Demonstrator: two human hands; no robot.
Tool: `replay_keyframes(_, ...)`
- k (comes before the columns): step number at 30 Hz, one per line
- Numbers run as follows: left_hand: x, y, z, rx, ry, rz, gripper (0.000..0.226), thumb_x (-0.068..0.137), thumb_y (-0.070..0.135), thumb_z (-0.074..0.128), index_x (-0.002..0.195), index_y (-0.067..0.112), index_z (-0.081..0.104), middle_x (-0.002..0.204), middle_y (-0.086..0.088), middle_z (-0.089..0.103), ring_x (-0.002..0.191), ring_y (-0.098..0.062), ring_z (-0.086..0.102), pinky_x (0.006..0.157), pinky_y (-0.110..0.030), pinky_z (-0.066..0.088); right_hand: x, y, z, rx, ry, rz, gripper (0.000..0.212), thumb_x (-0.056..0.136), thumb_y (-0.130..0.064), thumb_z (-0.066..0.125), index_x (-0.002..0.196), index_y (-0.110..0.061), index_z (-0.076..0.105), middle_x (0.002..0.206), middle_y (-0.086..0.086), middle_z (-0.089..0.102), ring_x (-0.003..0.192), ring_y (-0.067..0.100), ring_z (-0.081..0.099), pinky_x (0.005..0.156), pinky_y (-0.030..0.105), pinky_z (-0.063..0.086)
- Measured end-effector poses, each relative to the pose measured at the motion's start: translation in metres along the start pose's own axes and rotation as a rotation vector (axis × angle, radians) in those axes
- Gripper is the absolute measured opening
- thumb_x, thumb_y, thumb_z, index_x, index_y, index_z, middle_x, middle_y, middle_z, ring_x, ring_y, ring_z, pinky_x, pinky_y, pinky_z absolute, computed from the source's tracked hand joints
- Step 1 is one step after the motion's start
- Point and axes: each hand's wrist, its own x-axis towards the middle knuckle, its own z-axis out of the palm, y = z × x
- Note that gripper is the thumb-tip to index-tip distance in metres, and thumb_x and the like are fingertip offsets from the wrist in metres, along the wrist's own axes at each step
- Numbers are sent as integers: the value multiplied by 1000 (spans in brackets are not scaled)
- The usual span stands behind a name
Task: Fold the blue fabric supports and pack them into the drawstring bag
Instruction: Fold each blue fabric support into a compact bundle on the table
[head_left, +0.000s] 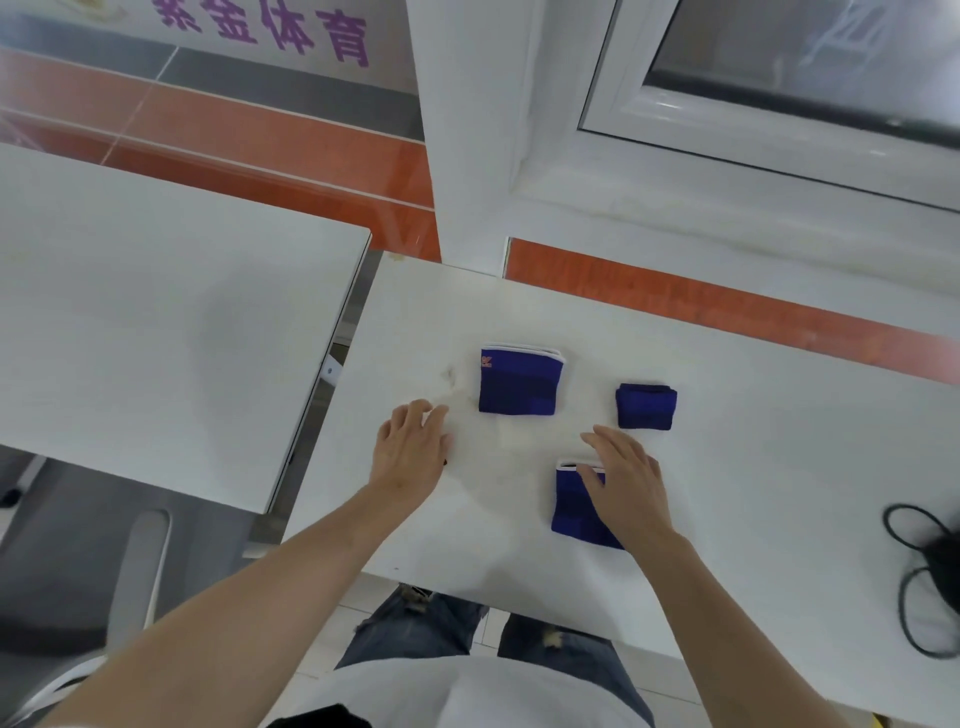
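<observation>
Three blue supports lie on the white table (727, 415), all in its middle part, apart from one another. The largest support (521, 382), folded flat with a white band along its far edge, sits farthest from the near edge. A small folded support (646, 407) lies to its right with bare tabletop between them. The third support (576, 506) lies nearest the near edge.

Right hand (626, 480): fingers straight, resting flat on the third support, covering its right part; nothing grasped.

Left hand (410, 447): fingers relaxed, lying on bare tabletop toward the table's left edge, near the largest support but not touching it; holds nothing.

A black drawstring bag (943, 564) with looped cord (904, 597) lies at the right edge, well apart from the supports. A wide stretch of bare tabletop separates them. A second white table (156, 338) stands left, across a narrow gap.
</observation>
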Motion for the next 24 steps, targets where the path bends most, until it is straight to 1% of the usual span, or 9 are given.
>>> replay_keyframes(2,-6,-6,3,-1,-34,-51,51,104,41,45,150,19,38,147,-4,40,135,-28,38,109,-40,37,-6,3,0,-51,-47,3,49,100,-35,62,147,-26,51,158,-5,44,147,18,36,117,39,32)
replay_keyframes(5,-11,-11,7,8,-85,-104,63,100,50,52,151,19,32,146,-5,39,135,-29,37,109,-40,38,-10,1,1,-82,-114,20,55,100,-42,60,151,-28,44,162,-7,38,150,17,31,119,40,29)
replay_keyframes(8,-15,-16,11,20,-121,-107,67,99,51,55,151,18,28,146,-7,37,133,-28,39,106,-40,40,-9,1,2,-63,-128,47,55,101,-42,59,152,-29,43,162,-7,38,149,17,31,119,39,30)
replay_keyframes(13,-18,-18,16,45,-170,-97,68,95,34,67,148,20,27,141,-9,35,128,-28,40,102,-38,44,-1,2,-1,-13,-74,45,50,102,-40,59,149,-27,48,157,-5,45,146,19,38,117,41,34)
replay_keyframes(15,-17,-17,19,77,-179,-94,70,94,30,69,148,20,27,137,-9,36,123,-28,41,99,-37,45,4,2,-3,0,-51,36,46,102,-37,58,146,-26,50,152,-5,50,142,19,42,114,41,36)
replay_keyframes(18,-16,-11,21,128,-189,-80,72,93,30,69,149,20,25,134,-10,39,119,-27,44,97,-36,47,11,2,-7,9,-30,32,41,102,-34,57,142,-25,53,145,-6,55,136,20,47,110,41,40)
replay_keyframes(21,-14,2,25,162,-198,-68,67,97,36,64,148,18,25,132,-10,43,117,-25,45,93,-35,47,15,3,-10,11,-5,37,39,102,-28,56,140,-24,54,144,-6,56,134,20,48,109,40,41)
replay_keyframes(24,-11,16,31,149,-201,-83,58,97,39,63,142,15,35,130,-6,46,114,-23,46,91,-33,45,22,10,-17,16,49,33,38,101,-23,57,139,-21,56,143,-2,57,134,22,49,108,41,43)
